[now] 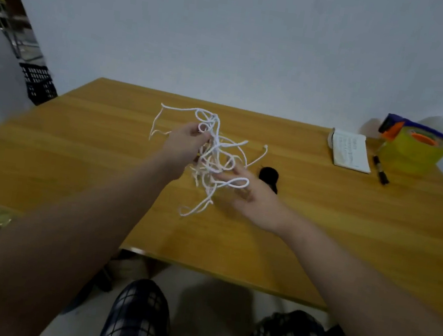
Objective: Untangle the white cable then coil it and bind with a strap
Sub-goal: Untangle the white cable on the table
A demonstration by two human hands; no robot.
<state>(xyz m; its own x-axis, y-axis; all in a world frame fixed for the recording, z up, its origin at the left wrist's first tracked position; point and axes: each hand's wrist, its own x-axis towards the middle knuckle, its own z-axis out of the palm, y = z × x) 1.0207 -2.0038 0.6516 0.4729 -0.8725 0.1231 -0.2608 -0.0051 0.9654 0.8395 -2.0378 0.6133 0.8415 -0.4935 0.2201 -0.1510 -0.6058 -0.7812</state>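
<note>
White cable (210, 155) is hanging in a loose tangle above the middle of the wooden desk (74, 153), lifted between both hands, with loops sticking out above and a tail dangling below. Gripping the upper left side of the tangle, the left hand (186, 146) is closing its fingers around several strands. Just below and right of the tangle, the right hand (250, 194) is lying mostly open, palm up, with spread fingers threading into the loops and one loop draping over them. Right of the cable, beyond the right hand, a black strap (269, 176) is lying on the desk. Farther right of the cable, a small open notebook (350, 153), a black marker (381, 171) and a yellow tape dispenser (414, 146) are sitting by the desk's far corner.
</note>
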